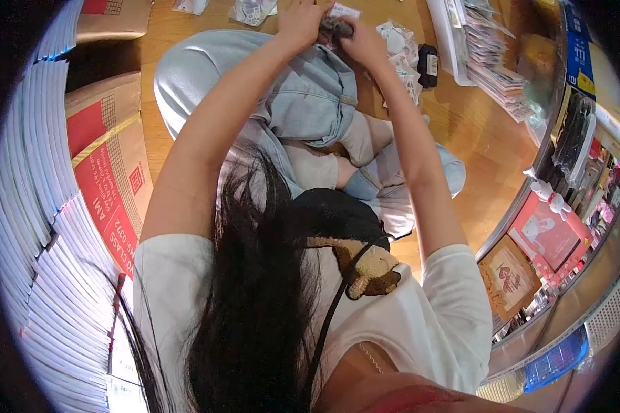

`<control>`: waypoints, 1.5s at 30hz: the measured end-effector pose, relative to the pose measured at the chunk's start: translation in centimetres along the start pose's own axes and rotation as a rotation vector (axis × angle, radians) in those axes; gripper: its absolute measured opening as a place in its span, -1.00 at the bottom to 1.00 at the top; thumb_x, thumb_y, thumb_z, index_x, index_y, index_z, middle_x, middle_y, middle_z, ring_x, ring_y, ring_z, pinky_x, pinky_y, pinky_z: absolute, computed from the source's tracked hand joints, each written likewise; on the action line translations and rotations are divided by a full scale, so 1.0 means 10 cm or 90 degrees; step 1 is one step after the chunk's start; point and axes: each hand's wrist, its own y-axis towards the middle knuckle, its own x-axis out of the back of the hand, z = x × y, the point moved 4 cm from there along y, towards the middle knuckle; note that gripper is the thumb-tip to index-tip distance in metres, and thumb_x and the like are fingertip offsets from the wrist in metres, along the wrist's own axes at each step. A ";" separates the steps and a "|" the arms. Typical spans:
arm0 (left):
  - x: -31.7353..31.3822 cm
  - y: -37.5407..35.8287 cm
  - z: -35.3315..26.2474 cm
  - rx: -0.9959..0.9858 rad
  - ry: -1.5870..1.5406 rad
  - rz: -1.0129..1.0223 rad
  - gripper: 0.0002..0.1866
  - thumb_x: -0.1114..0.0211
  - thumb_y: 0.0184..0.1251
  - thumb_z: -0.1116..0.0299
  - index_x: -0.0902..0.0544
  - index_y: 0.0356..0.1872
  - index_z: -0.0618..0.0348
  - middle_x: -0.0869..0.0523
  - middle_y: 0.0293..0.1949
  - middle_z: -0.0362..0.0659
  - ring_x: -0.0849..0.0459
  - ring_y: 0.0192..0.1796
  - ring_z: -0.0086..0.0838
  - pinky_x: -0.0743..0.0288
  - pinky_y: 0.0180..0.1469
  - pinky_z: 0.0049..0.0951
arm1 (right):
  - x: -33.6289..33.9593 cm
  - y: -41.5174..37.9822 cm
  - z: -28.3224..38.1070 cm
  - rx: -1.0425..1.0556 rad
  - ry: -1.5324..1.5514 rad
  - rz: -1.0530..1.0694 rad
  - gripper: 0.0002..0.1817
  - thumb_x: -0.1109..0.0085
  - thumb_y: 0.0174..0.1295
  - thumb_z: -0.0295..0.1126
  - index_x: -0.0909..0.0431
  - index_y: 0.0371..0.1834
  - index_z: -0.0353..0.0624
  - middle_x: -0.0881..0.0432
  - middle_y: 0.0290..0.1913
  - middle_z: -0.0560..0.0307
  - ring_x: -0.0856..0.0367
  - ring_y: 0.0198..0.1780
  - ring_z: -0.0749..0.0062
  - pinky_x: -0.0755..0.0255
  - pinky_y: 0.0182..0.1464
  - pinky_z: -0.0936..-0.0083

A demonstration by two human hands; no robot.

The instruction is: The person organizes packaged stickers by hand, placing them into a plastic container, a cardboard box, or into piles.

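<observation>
At the top edge of the head view, my left hand [302, 24] and my right hand [364, 43] come together over the floor, just beyond my knee. Between them is a small dark grey, bunched item [335, 29] whose kind I cannot make out. My right hand's thumb and fingers are closed on it. My left hand is curled against its other side, its fingertips partly hidden. A white label or packet [343, 11] lies just behind the item. Clear packets with white contents [396, 41] lie right of my right hand, beside a small black case [428, 66] with a white label.
Denim-clad legs [303, 103] are crossed on the wooden floor [461, 144]. Stacked papers [31, 172] and a red-brown carton [114, 172] line the left. At right are a white bin [448, 41], bundled packets [489, 62] and a crowded shelf with a pink box [551, 237].
</observation>
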 end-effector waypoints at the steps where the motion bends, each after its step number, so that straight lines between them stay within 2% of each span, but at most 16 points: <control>1: 0.08 -0.03 -0.03 0.002 0.005 0.014 -0.60 -0.19 0.06 0.29 -0.51 0.00 -0.02 -0.54 -0.07 -0.03 -0.48 0.07 -0.15 -0.33 0.07 -0.16 | 0.05 0.12 0.00 -0.024 -0.027 0.001 -0.54 -0.16 -0.08 -0.22 -0.49 0.00 0.13 -0.62 -0.21 0.00 -0.60 -0.21 0.04 -0.47 -0.19 0.14; 3: 0.11 -0.06 -0.04 0.013 -0.017 0.028 -0.60 -0.16 0.09 0.27 -0.49 0.02 0.00 -0.54 -0.07 -0.03 -0.47 0.08 -0.15 -0.31 0.09 -0.16 | 0.09 0.27 0.03 -0.006 -0.053 -0.052 -0.53 -0.18 -0.08 -0.23 -0.46 0.01 0.10 -0.63 -0.28 -0.01 -0.61 -0.24 0.02 -0.48 -0.24 0.13; 6: -0.01 -0.01 0.03 0.022 -0.040 -0.022 -0.54 -0.21 0.04 0.25 -0.46 0.05 0.02 -0.53 -0.06 -0.01 -0.45 0.09 -0.14 -0.24 0.14 -0.12 | 0.10 -0.12 0.30 -0.107 -0.045 -0.133 -0.51 -0.21 -0.08 -0.23 -0.40 0.00 0.08 -0.62 -0.36 -0.04 -0.61 -0.28 -0.01 -0.47 -0.29 0.11; 11: -0.33 0.05 0.12 0.033 0.008 -0.140 -0.31 -0.38 -0.17 0.24 -0.38 0.11 0.12 -0.50 0.02 0.02 -0.41 0.14 -0.15 -0.10 0.24 -0.07 | 0.08 -0.27 0.24 -0.004 -0.110 -0.032 -0.56 -0.15 0.03 -0.22 -0.34 0.03 0.10 -0.62 -0.39 -0.08 -0.60 -0.32 -0.05 -0.44 -0.36 0.08; 14: -0.04 -0.02 -0.01 0.063 0.000 -0.019 -0.25 -0.37 -0.15 0.23 -0.31 0.17 0.17 -0.47 0.07 -0.01 -0.39 0.17 -0.17 -0.09 0.25 -0.08 | 0.14 0.05 0.21 0.016 -0.163 -0.038 -0.56 -0.15 0.02 -0.22 -0.35 0.03 0.12 -0.62 -0.41 -0.07 -0.60 -0.34 -0.05 -0.45 -0.37 0.09; 18: 0.23 -0.06 -0.13 0.072 0.027 0.065 -0.18 -0.38 -0.18 0.24 -0.25 0.21 0.17 -0.43 0.11 -0.04 -0.35 0.21 -0.21 -0.11 0.27 -0.14 | 0.15 0.13 0.25 -0.095 -0.109 -0.134 -0.57 -0.15 -0.04 -0.32 -0.38 -0.02 0.14 -0.62 -0.36 -0.07 -0.61 -0.30 -0.01 -0.47 -0.34 0.14; 23: -0.31 0.07 0.10 0.102 -0.028 -0.038 -0.09 -0.43 -0.28 0.24 -0.22 0.24 0.16 -0.40 0.14 -0.03 -0.33 0.23 -0.22 -0.15 0.26 -0.19 | 0.02 -0.20 0.18 0.053 -0.065 -0.027 -0.54 -0.14 -0.06 -0.33 -0.40 0.00 0.23 -0.62 -0.33 -0.03 -0.60 -0.28 0.00 -0.47 -0.31 0.13; 26: -0.15 0.03 0.01 0.102 -0.013 0.003 -0.06 -0.44 -0.29 0.22 -0.20 0.26 0.16 -0.38 0.17 -0.03 -0.31 0.25 -0.22 -0.11 0.29 -0.18 | 0.20 -0.03 0.17 0.124 -0.112 0.011 -0.54 -0.13 -0.07 -0.34 -0.42 0.00 0.26 -0.62 -0.32 0.01 -0.60 -0.26 0.02 -0.47 -0.29 0.14; 27: -0.08 0.00 -0.02 0.102 -0.009 0.020 -0.06 -0.44 -0.28 0.22 -0.20 0.26 0.17 -0.37 0.18 -0.03 -0.30 0.26 -0.21 -0.09 0.29 -0.18 | 0.26 0.05 0.21 0.138 -0.141 0.026 -0.54 -0.12 -0.07 -0.35 -0.42 0.00 0.26 -0.62 -0.32 0.02 -0.60 -0.26 0.03 -0.47 -0.28 0.15; 30: 0.13 -0.08 -0.11 0.093 -0.010 0.059 -0.05 -0.43 -0.28 0.21 -0.18 0.27 0.17 -0.37 0.19 -0.02 -0.27 0.28 -0.20 -0.05 0.32 -0.17 | 0.25 0.30 0.22 0.120 -0.084 -0.127 -0.72 -0.08 0.03 -0.28 -0.52 -0.16 -0.03 -0.60 -0.34 -0.11 -0.56 -0.28 -0.05 -0.42 -0.28 0.16; 31: 0.22 -0.09 -0.13 0.089 -0.021 0.059 -0.04 -0.44 -0.29 0.21 -0.18 0.27 0.18 -0.37 0.19 -0.01 -0.27 0.29 -0.20 -0.03 0.32 -0.16 | 0.23 0.29 0.24 0.143 -0.073 -0.263 -0.73 -0.07 0.01 -0.29 -0.52 -0.18 -0.03 -0.60 -0.37 -0.11 -0.58 -0.35 -0.05 -0.41 -0.33 0.13; 34: 0.15 -0.07 -0.09 0.092 0.006 0.031 -0.11 -0.39 -0.21 0.21 -0.20 0.26 0.19 -0.40 0.17 0.00 -0.28 0.28 -0.19 -0.01 0.33 -0.15 | 0.11 0.13 0.23 -0.047 -0.063 -0.170 -0.55 -0.13 -0.07 -0.35 -0.43 -0.02 0.26 -0.62 -0.35 0.04 -0.61 -0.28 0.07 -0.48 -0.31 0.20; 38: -0.30 0.05 0.12 0.072 -0.014 -0.070 -0.30 -0.22 0.00 0.26 -0.24 0.24 0.21 -0.42 0.14 0.02 -0.33 0.25 -0.17 -0.02 0.32 -0.14 | 0.05 -0.14 0.25 0.054 -0.099 -0.077 -0.54 -0.15 -0.08 -0.35 -0.42 -0.01 0.26 -0.62 -0.34 0.02 -0.61 -0.27 0.07 -0.47 -0.32 0.17; 41: -0.09 0.02 0.01 0.077 0.011 0.003 -0.39 -0.10 0.09 0.29 -0.25 0.22 0.24 -0.43 0.13 0.04 -0.35 0.22 -0.16 -0.04 0.31 -0.13 | 0.08 -0.05 0.19 0.094 -0.133 -0.032 -0.55 -0.15 -0.06 -0.34 -0.42 -0.02 0.30 -0.62 -0.32 0.03 -0.62 -0.26 0.07 -0.47 -0.31 0.15; 43: -0.12 0.01 0.03 0.075 0.013 -0.039 -0.38 -0.12 0.08 0.28 -0.25 0.21 0.25 -0.42 0.14 0.04 -0.34 0.23 -0.16 -0.06 0.30 -0.15 | 0.16 0.12 0.20 0.121 -0.156 -0.049 -0.55 -0.15 -0.04 -0.32 -0.43 -0.01 0.33 -0.63 -0.30 0.05 -0.61 -0.24 0.08 -0.47 -0.30 0.15; 45: -0.09 -0.01 0.01 0.074 -0.003 -0.037 -0.38 -0.12 0.09 0.29 -0.25 0.21 0.26 -0.41 0.15 0.05 -0.33 0.24 -0.16 -0.08 0.29 -0.17 | 0.19 0.30 0.17 0.056 -0.131 -0.105 -0.70 -0.09 0.00 -0.30 -0.49 -0.13 0.08 -0.61 -0.38 -0.06 -0.59 -0.33 -0.01 -0.43 -0.33 0.11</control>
